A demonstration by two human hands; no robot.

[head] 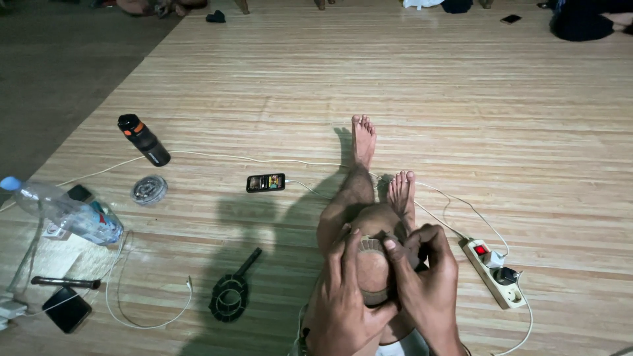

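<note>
A tan woven piece [373, 270] is held on the raised knee [369, 227], gripped by both hands: left hand [343, 300] fingers curled around its side, right hand [428, 273] thumb and fingers pinching its top edge. Black holder [231, 293] lies left, power strip [493, 271] right, phone [266, 182] farther, bottle [144, 140] beyond.

Both hands, the left hand [343, 306] and the right hand [425, 277], are bare, with no rings, watch or sleeves showing. The legs [349, 198] are bare to the toes; a strip of pale cloth [402, 346] shows below the hands.
</note>
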